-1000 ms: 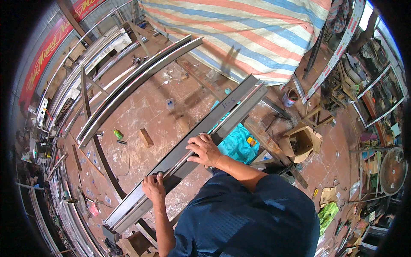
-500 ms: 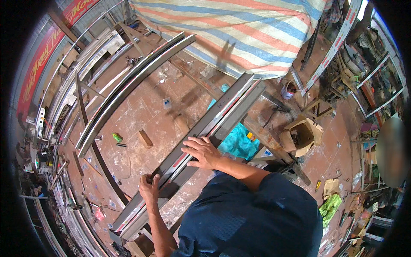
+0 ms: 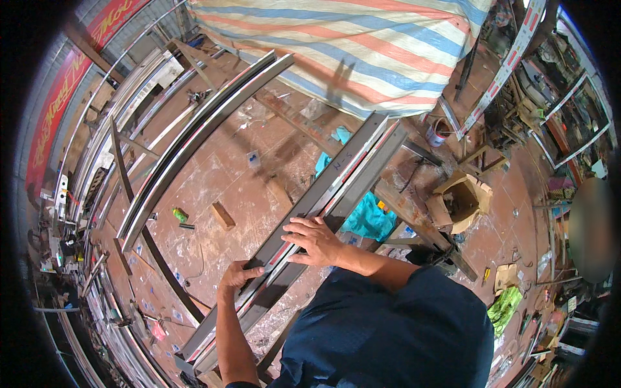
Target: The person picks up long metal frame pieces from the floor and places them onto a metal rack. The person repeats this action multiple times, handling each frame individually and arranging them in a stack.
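Note:
Two long grey metal profiles (image 3: 323, 181) lie side by side in front of me, slanting from lower left to upper right. Pale, red-marked strips (image 3: 352, 171) run lengthwise between them. My left hand (image 3: 239, 277) grips the outer edge of the left profile, thumb across its top and fingers bent over the side; the fingertips are partly hidden. Farther up the profiles, my right hand (image 3: 314, 242) lies palm down across both, fingers spread and holding nothing.
A second pair of long profiles (image 3: 200, 142) rests to the left on dark supports. Beyond is a striped tarp (image 3: 362, 52). To the right are a rusty beam (image 3: 414, 213), a teal cloth (image 3: 370, 218), an open cardboard box (image 3: 459, 202) and a bucket (image 3: 437, 133).
My left hand has moved up along the profile toward my right hand, and its thumb now lies across the top. My right hand stays spread on the profiles. The view has shifted slightly.

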Motion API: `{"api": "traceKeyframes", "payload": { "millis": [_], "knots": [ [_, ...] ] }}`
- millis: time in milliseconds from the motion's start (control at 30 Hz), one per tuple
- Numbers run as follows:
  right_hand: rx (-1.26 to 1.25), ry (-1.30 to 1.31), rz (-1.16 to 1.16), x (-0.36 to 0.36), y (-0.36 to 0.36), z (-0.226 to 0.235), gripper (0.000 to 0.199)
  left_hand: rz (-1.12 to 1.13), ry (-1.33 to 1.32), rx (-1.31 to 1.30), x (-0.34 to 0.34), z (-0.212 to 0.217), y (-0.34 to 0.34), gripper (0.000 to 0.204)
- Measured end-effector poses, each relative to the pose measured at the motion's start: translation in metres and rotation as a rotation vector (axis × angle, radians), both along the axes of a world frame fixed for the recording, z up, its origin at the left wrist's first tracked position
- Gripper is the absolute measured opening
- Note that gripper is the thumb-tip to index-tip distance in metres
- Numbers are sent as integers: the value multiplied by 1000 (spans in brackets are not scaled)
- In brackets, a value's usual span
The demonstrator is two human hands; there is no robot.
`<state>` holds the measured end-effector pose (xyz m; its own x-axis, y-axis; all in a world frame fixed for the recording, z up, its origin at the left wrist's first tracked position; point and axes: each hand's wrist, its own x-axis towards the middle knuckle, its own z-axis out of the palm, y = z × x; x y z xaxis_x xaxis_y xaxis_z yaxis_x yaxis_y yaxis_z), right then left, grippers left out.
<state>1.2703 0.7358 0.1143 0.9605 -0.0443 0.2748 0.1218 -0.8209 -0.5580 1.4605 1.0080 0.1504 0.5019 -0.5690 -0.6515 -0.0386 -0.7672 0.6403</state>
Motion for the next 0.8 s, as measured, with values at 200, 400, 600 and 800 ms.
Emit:
{"api": "traceKeyframes", "payload": {
  "millis": [200,400,600,800],
  "knots": [
    [489,-131,-56,7,-9,19,38,-10,-599,249,-44,39,-2,77],
    [1378,-140,-303,26,-30,68,28,114,-1052,221,-101,78,67,68],
    [1732,-157,-451,25,-11,107,32,335,-1148,277,-183,82,135,59],
    [1625,-47,-364,18,0,107,28,435,-1328,380,-268,41,213,55]
  ]
}}
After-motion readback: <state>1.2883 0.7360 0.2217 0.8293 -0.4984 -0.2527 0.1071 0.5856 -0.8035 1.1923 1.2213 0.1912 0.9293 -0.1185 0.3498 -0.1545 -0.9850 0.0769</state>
